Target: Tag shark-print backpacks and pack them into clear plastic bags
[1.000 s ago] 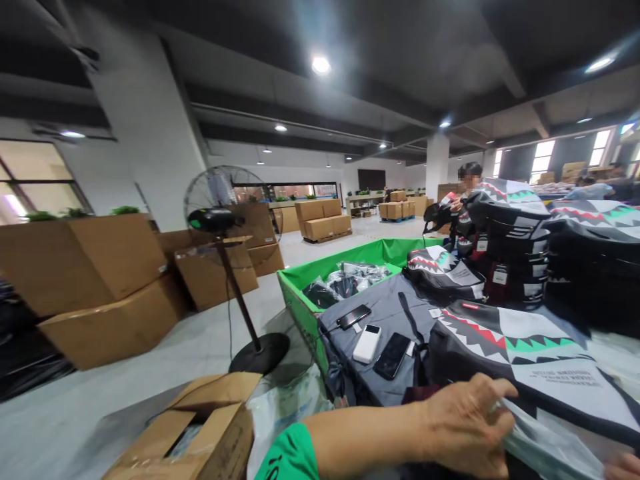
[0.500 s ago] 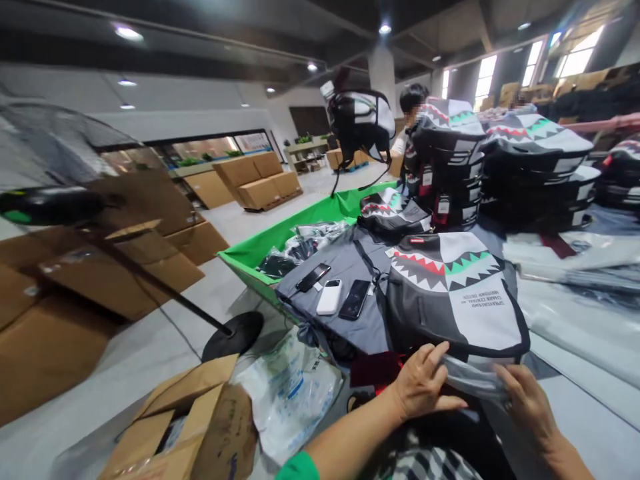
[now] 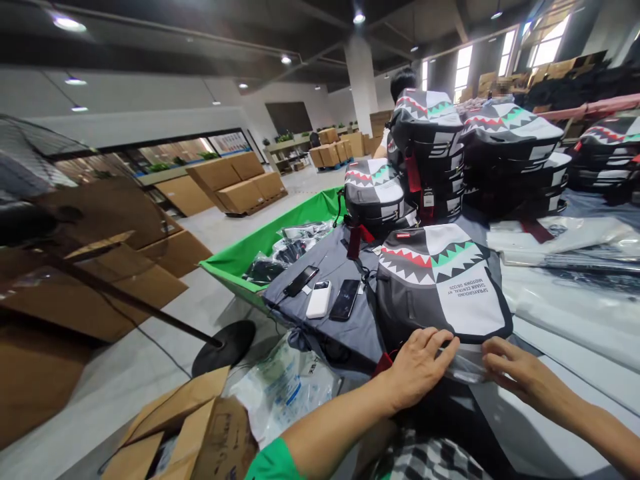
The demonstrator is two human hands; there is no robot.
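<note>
A clear plastic bag (image 3: pixel 467 365) lies at the bottom edge of a gray backpack with a shark face (image 3: pixel 435 280). The left hand (image 3: pixel 417 370) is open, with its fingers spread on the bag and the backpack's edge. The right hand (image 3: pixel 520 373) is just right of the backpack, with its fingers on the bag. You cannot tell if they pinch it. Left of the backpack, two phones (image 3: pixel 345 300) and a white power bank (image 3: pixel 319 300) sit on a gray cloth (image 3: pixel 360 340). Behind the backpack is a stack of backpacks (image 3: pixel 427 153). Past the cloth is a green bin (image 3: pixel 270 247).
</note>
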